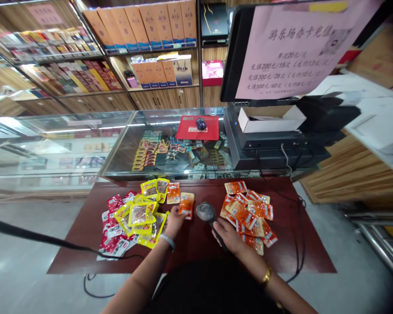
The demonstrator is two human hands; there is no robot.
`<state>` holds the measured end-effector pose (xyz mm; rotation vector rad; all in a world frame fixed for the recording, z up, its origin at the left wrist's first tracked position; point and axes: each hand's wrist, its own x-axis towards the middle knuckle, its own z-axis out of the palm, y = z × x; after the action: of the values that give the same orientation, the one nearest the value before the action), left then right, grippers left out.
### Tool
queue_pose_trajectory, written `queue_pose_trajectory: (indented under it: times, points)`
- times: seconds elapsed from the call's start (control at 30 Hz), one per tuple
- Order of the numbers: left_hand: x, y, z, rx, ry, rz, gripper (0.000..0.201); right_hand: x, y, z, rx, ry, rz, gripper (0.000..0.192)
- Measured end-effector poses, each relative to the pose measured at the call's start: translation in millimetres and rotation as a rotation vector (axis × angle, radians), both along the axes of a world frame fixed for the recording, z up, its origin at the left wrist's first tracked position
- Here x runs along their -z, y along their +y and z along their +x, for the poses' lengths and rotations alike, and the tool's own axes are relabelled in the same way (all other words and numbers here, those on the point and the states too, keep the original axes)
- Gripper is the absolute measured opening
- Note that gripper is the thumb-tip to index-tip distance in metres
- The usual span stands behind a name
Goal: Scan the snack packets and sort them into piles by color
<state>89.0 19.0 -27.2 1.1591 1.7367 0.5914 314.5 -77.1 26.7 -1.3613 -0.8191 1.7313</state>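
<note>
The left hand (174,220) pinches an orange packet (186,205) by its lower left corner, thumb and fingertips closed on the edge. The packet is small, flat and rectangular, glossy orange with a paler panel near its top, and it lies tilted a little on the table (196,244), close to the middle and somewhat nearer the far edge. The right hand (227,235) wraps its fingers tight around the dark handle of a barcode scanner (207,213), whose round grey head points toward the packet and sits just beside it.

A second orange packet (173,192) lies just beyond the held one, near the far edge. To the left, a heap of yellow packets (144,211) overlaps a spread of red packets (113,226) that runs down toward the left edge. To the right of the scanner, a pile of orange packets (249,213) covers the right middle of the table, touching the right hand's knuckles.

Bare dark red tabletop shows between the two heaps, along the near edge on both sides of the forearms, and in a wide strip by the right edge, where a black cable (298,235) loops over the surface. Another cable (52,240) crosses the near left corner. Beyond the far edge stands a glass counter (118,144).
</note>
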Motion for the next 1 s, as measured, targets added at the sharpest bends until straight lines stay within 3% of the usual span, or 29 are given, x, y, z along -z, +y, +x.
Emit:
queue_pose_trajectory:
  times: [0.1,0.2,0.3,0.43,0.53,0.67,0.83,0.93,1.0]
  points:
    - [-14.9,0.0,-15.2,-0.098,0.402,0.172,0.045,1.9,-6.6,3.9,0.003,0.011,-0.012,0.051]
    - [-29.3,-2.7,-1.9,0.051,0.629,0.321,0.053,6.1,-13.9,8.3,0.050,0.001,-0.042,0.052]
    - [-33.6,-6.1,39.4,0.356,0.590,0.379,0.044,9.4,-22.0,13.6,0.103,0.017,-0.055,0.052]
    - [-21.8,-7.5,104.5,0.771,0.357,0.392,0.034,8.7,-34.4,25.2,0.195,0.041,-0.074,0.054]
    - [-10.0,-5.3,145.2,0.940,0.291,0.366,0.040,5.6,-44.5,36.3,0.300,0.049,-0.115,0.056]
    - [-5.1,-0.1,186.3,1.092,0.365,0.354,0.052,2.0,-55.4,49.4,0.423,0.046,-0.164,0.058]
    - [-10.8,4.3,210.0,1.154,0.457,0.336,0.046,1.7,-60.0,56.8,0.463,0.055,-0.149,0.058]
    - [-7.9,2.9,202.6,1.082,0.404,0.249,0.028,0.5,-58.1,55.8,0.466,0.050,-0.165,0.060]
    - [-0.7,-0.3,188.1,0.938,0.244,0.112,0.024,-0.5,-56.1,54.0,0.452,0.051,-0.169,0.060]
